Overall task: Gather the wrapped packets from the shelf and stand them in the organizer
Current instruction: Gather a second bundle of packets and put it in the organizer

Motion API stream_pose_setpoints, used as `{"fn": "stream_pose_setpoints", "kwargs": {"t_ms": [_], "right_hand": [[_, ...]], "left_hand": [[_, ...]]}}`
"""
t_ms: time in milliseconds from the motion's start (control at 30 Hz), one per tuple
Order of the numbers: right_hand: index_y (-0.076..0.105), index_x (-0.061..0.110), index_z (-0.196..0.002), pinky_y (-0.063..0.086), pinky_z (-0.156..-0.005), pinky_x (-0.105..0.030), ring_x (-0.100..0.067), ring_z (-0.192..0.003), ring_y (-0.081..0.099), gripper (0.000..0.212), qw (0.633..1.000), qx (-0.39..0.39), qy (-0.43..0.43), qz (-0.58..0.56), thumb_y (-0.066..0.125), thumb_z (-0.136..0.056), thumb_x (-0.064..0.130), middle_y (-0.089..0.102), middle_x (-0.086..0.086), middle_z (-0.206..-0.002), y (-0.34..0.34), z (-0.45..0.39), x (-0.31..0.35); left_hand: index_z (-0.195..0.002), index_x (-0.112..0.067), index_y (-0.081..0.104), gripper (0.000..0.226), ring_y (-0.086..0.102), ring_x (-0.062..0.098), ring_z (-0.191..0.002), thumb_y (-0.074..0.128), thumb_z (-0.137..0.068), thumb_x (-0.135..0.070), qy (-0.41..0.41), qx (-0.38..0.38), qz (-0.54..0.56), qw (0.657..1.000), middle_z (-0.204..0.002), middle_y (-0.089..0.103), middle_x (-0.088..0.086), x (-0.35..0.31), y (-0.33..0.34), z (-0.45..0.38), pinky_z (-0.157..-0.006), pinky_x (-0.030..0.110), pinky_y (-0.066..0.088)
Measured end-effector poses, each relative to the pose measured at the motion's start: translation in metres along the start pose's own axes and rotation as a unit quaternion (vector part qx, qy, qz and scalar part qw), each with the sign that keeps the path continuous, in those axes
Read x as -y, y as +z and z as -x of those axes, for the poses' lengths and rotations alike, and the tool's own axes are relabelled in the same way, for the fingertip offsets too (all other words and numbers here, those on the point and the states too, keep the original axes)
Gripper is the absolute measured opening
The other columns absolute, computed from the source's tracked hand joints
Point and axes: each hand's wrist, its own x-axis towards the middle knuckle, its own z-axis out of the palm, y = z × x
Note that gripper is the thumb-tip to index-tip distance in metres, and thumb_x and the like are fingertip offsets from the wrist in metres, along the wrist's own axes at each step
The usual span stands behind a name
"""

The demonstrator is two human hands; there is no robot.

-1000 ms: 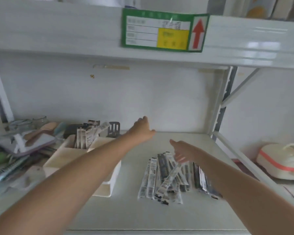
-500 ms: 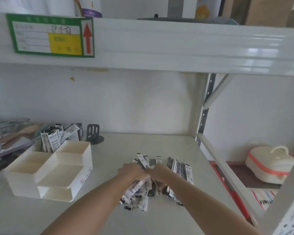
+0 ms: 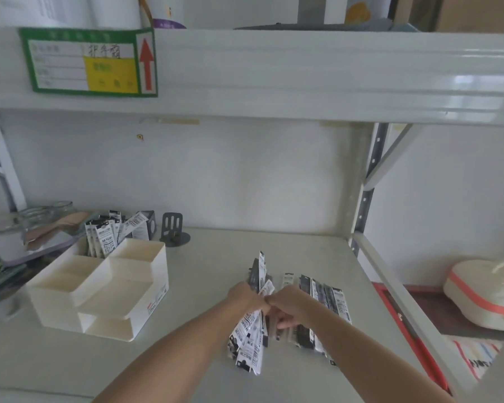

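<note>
My left hand (image 3: 246, 296) is closed around a bundle of black-and-white wrapped packets (image 3: 249, 340), tilted up off the white shelf (image 3: 210, 274). My right hand (image 3: 288, 308) presses against the same bundle, fingers curled on it. More loose packets (image 3: 330, 298) lie flat on the shelf just right of my hands. The cream organizer (image 3: 105, 289) with several compartments stands to the left. Its back left compartment holds several upright packets (image 3: 111, 237).
A dark metal bookend (image 3: 173, 229) stands behind the organizer. Glass jars and other clutter (image 3: 26, 231) crowd the left end. A grey upright post (image 3: 367, 193) and a slanted rail bound the shelf on the right. Beyond it sits a white case (image 3: 489, 292) with an orange band.
My left hand came back from the organizer to the pile. Both hands closed on a bunch of packets and tilted it up off the shelf. The view swung to the right.
</note>
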Motion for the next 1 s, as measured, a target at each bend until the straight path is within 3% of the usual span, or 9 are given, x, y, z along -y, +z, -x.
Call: {"fn": "stream_pose_setpoints", "kwargs": {"t_ms": [133,200,300,433,533,733,800,900,1000], "right_hand": [[0.06,-0.003,-0.102,0.055,-0.065,-0.025,-0.012,-0.054,0.053,0.017,0.999,-0.005,-0.043,0.005,0.049,-0.09,0.002,0.051,-0.007,-0.066,-0.017,0.006,0.004],[0.061,0.007,-0.085,0.051,-0.06,-0.022,-0.01,-0.048,0.05,0.012,0.999,-0.018,-0.048,-0.002,0.05,-0.09,0.007,0.049,-0.004,-0.06,-0.024,0.009,0.008],[0.061,-0.005,-0.104,0.051,-0.051,-0.016,-0.007,-0.043,0.056,0.033,0.997,-0.031,-0.058,-0.043,0.055,-0.09,0.024,0.055,-0.006,-0.062,-0.024,0.003,0.016],[0.06,0.003,-0.11,0.057,-0.08,-0.028,-0.018,-0.081,0.067,0.046,0.988,-0.019,-0.125,-0.086,0.062,-0.082,0.039,0.068,-0.011,-0.089,-0.004,-0.005,0.037],[0.06,-0.003,-0.107,0.054,-0.09,-0.035,-0.028,-0.101,0.066,0.047,0.981,-0.033,-0.131,-0.139,0.058,-0.085,0.039,0.067,-0.021,-0.109,0.016,-0.012,0.056],[0.058,0.017,-0.071,0.048,-0.063,-0.025,-0.021,-0.065,0.054,0.027,0.944,-0.145,-0.258,-0.143,0.046,-0.093,0.026,0.057,-0.006,-0.072,0.036,0.001,0.109],[0.061,0.018,-0.08,0.05,-0.064,-0.022,-0.017,-0.067,0.058,0.026,0.939,-0.15,-0.292,-0.104,0.043,-0.093,0.031,0.062,-0.002,-0.074,0.041,0.008,0.129],[0.055,0.015,-0.117,0.051,-0.086,-0.037,-0.022,-0.097,0.065,0.032,0.918,-0.084,-0.359,-0.146,0.051,-0.089,0.029,0.067,-0.008,-0.103,0.058,0.011,0.161],[0.051,0.007,-0.119,0.05,-0.091,-0.041,-0.028,-0.102,0.064,0.033,0.902,-0.079,-0.395,-0.153,0.055,-0.088,0.019,0.065,-0.014,-0.108,0.077,0.012,0.19]], "left_hand": [[-0.127,0.008,0.047,0.053,0.059,0.017,-0.089,0.064,-0.078,-0.005,-0.008,0.015,0.097,0.995,-0.096,0.059,0.012,0.008,-0.012,-0.003,-0.075,0.023,0.05],[-0.122,0.008,0.05,0.049,0.053,0.016,-0.075,0.063,-0.077,-0.004,0.01,0.029,0.128,0.991,-0.084,0.053,0.009,0.011,-0.023,0.001,-0.065,0.023,0.044],[-0.103,-0.004,0.058,0.026,0.042,0.012,-0.06,0.06,-0.077,-0.005,0.06,0.022,0.175,0.982,-0.073,0.049,0.003,0.015,-0.041,0.001,-0.061,0.021,0.039],[-0.096,-0.018,0.055,0.026,0.049,0.006,-0.062,0.072,-0.077,-0.021,0.111,0.003,0.252,0.961,-0.077,0.057,-0.005,0.016,-0.067,0.003,-0.054,0.013,0.038],[-0.109,-0.006,0.062,0.042,0.061,0.019,-0.084,0.075,-0.073,-0.022,0.134,-0.016,0.289,0.948,-0.097,0.067,0.008,0.017,-0.084,0.005,-0.06,0.018,0.045],[-0.075,-0.015,0.056,0.012,0.06,0.019,-0.065,0.056,-0.085,-0.007,0.188,-0.028,0.398,0.898,-0.072,0.06,0.007,0.024,-0.13,0.006,-0.069,0.035,0.052],[-0.073,-0.02,0.05,0.018,0.057,0.015,-0.069,0.056,-0.087,-0.011,0.231,-0.06,0.402,0.884,-0.073,0.057,0.001,0.023,-0.151,0.008,-0.066,0.029,0.05],[-0.092,-0.016,0.05,0.012,0.057,0.013,-0.08,0.06,-0.086,-0.014,0.324,-0.077,0.381,0.862,-0.08,0.057,-0.009,0.03,-0.188,0.003,-0.061,0.018,0.044],[-0.112,-0.016,0.044,0.031,0.064,0.005,-0.074,0.06,-0.087,-0.008,0.399,-0.028,0.364,0.841,-0.089,0.06,-0.007,0.052,-0.225,-0.002,-0.061,0.015,0.053]]}}
